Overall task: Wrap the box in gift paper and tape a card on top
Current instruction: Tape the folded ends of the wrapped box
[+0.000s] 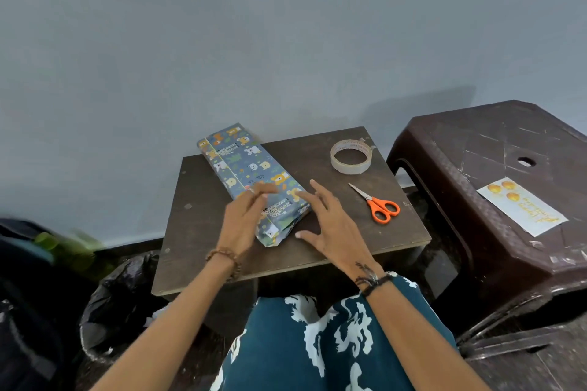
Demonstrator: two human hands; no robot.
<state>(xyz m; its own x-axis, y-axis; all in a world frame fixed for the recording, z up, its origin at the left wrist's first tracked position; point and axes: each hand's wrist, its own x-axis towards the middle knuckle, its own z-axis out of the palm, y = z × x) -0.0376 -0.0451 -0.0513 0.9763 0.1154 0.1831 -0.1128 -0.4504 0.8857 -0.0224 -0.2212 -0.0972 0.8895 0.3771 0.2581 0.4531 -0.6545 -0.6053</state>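
Observation:
A long box [244, 168] wrapped in blue animal-print gift paper lies slantwise on a small dark wooden table [333, 232]. Its near end shows loose folded paper. My left hand [244, 219] rests over the near part of the box, fingers stretched out and blurred. My right hand [327, 219] hovers spread just right of the near end, fingers straight, holding nothing. A roll of clear tape [351, 156] sits at the table's far right. Orange-handled scissors [378, 205] lie below the roll. A white card [522, 208] with yellow balloons lies on the brown plastic stool [476, 143] at the right.
A black plastic bag [117, 301] sits on the floor at the lower left beside dark bags and something green [70, 247]. A grey wall rises right behind the table. My lap in teal patterned cloth [333, 343] is below the table's near edge.

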